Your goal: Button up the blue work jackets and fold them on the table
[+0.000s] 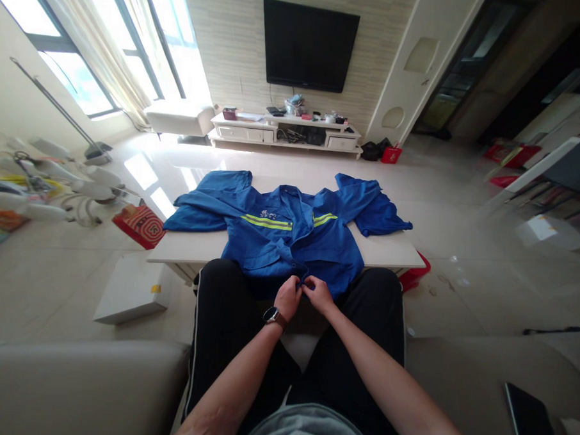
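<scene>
A blue work jacket (257, 251) with yellow-green reflective stripes lies spread, front up, over a low white table (185, 248). Its sleeves reach out to both sides, and its hem hangs over the near edge by my knees. My left hand (288, 298), with a watch on the wrist, is closed on the front edge of the jacket near the hem. Right beside it, my right hand (318, 294) pinches the same edge. The fingertips of both hands nearly meet there. Whether a button sits between them is too small to make out.
A white box (130, 288) and a red patterned bag (139, 225) stand on the floor left of the table. Red plastic (415, 273) shows at its right end. A phone-like dark device (526, 409) lies on the sofa (469, 370). A TV cabinet (248, 134) stands ahead.
</scene>
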Tool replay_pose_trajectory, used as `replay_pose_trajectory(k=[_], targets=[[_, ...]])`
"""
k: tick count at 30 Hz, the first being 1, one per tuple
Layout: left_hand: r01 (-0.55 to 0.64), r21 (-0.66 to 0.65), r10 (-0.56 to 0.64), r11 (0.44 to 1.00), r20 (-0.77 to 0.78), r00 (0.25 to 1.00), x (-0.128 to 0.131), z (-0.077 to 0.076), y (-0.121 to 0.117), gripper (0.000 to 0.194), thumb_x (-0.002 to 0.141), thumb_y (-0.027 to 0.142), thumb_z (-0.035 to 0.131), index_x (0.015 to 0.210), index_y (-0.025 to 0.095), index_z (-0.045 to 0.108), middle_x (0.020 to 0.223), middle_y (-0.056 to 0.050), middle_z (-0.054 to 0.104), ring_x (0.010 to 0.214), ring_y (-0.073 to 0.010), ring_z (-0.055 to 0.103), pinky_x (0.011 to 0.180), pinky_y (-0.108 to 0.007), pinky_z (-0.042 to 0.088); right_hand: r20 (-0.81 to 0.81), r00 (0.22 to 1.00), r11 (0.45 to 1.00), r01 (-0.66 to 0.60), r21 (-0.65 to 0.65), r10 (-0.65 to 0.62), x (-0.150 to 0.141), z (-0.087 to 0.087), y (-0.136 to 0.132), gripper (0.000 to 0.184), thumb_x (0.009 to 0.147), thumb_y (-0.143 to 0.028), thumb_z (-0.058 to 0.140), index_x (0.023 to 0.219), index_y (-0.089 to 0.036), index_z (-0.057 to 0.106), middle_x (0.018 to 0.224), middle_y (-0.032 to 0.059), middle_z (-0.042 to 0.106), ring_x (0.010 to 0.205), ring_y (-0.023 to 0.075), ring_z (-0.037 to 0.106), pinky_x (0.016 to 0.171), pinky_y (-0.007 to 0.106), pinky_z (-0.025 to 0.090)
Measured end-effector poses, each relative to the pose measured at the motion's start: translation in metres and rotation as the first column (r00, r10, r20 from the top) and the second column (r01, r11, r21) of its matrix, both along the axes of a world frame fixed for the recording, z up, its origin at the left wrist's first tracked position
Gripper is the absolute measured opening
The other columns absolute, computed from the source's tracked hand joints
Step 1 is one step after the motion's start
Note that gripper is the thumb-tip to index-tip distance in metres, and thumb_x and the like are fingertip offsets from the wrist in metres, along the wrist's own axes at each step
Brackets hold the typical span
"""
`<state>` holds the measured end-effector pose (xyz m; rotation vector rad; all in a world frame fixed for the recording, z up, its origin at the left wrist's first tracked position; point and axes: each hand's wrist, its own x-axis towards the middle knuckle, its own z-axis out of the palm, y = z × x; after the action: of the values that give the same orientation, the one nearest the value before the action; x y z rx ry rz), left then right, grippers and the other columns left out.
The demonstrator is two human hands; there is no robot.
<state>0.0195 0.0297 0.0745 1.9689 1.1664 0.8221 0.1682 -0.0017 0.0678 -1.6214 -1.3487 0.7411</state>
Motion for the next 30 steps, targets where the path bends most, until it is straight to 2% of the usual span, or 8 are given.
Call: replay_pose_trajectory(k=[5, 8, 13, 19, 25, 30], targets=[[0.071, -0.031, -0.066, 0.997, 0.132, 0.989, -0.002, 0.000, 0.002, 0.019, 0.084, 0.011, 0.063, 0.101, 0.019, 0.068, 0.094, -0.004, 0.070, 0.076, -0.0154, 0.062, 0.075, -0.029, 0.051, -0.011, 1.000, 1.000, 0.026, 0.004, -0.026, 0.004, -0.002, 0.001, 0.016, 0.083, -0.035, 0.055, 0.081, -0.022, 0.064, 0.080, 0.0028, 0.069, 0.078, 0.0212, 0.063, 0.076, 0.032, 0.048], [0.033, -0.039, -0.027, 0.999, 0.141, 0.990, -0.002, -0.002, 0.003, 0.023, 0.084, 0.009, 0.062, 0.103, 0.019, 0.070, 0.098, -0.005, 0.072, 0.081, -0.0164, 0.064, 0.079, -0.030, 0.052, -0.028, 1.000, 1.000, 0.011, 0.002, -0.011, 0.003, -0.002, 0.002, 0.016, 0.084, -0.037, 0.054, 0.081, -0.022, 0.062, 0.079, 0.0018, 0.068, 0.077, 0.0206, 0.062, 0.075, 0.031, 0.047], [-0.059, -0.140, 0.088, 0.988, 0.213, 0.973, 0.000, -0.006, 0.009, 0.014, 0.090, 0.018, 0.062, 0.093, 0.018, 0.075, 0.093, -0.007, 0.076, 0.086, -0.0196, 0.069, 0.083, -0.033, 0.054, -0.063, 0.998, 1.000, -0.022, -0.008, 0.021, 0.001, -0.001, 0.004, 0.017, 0.084, -0.038, 0.054, 0.079, -0.023, 0.059, 0.078, 0.0009, 0.065, 0.076, 0.0197, 0.059, 0.075, 0.030, 0.047], [-0.012, -0.307, 0.102, 0.952, 0.277, 0.955, -0.003, -0.007, 0.017, 0.016, 0.086, 0.026, 0.065, 0.089, 0.017, 0.078, 0.087, -0.006, 0.078, 0.083, -0.0210, 0.070, 0.081, -0.033, 0.054, -0.147, 0.988, 0.997, -0.056, -0.048, 0.048, 0.002, -0.006, 0.005, 0.014, 0.081, -0.036, 0.053, 0.077, -0.023, 0.056, 0.072, -0.0010, 0.060, 0.070, 0.0175, 0.054, 0.064, 0.026, 0.046], [-0.054, -0.266, 0.121, 0.962, 0.244, 0.962, -0.004, -0.003, 0.013, 0.016, 0.088, 0.025, 0.065, 0.090, 0.017, 0.078, 0.085, -0.006, 0.077, 0.080, -0.0199, 0.068, 0.077, -0.031, 0.052, -0.259, 0.962, 0.990, -0.113, -0.079, 0.090, 0.006, -0.004, 0.008, 0.018, 0.077, -0.040, 0.060, 0.073, -0.022, 0.060, 0.069, -0.0004, 0.062, 0.063, 0.0161, 0.055, 0.060, 0.026, 0.046], [-0.114, -0.191, 0.144, 0.975, 0.151, 0.978, -0.004, -0.004, 0.009, 0.015, 0.090, 0.025, 0.065, 0.092, 0.019, 0.078, 0.089, -0.006, 0.077, 0.081, -0.0197, 0.067, 0.077, -0.031, 0.049, -0.321, 0.941, 0.985, -0.148, -0.091, 0.111, 0.011, 0.002, 0.011, 0.025, 0.073, -0.043, 0.069, 0.068, -0.020, 0.062, 0.063, -0.0002, 0.063, 0.058, 0.0162, 0.057, 0.059, 0.029, 0.049]])
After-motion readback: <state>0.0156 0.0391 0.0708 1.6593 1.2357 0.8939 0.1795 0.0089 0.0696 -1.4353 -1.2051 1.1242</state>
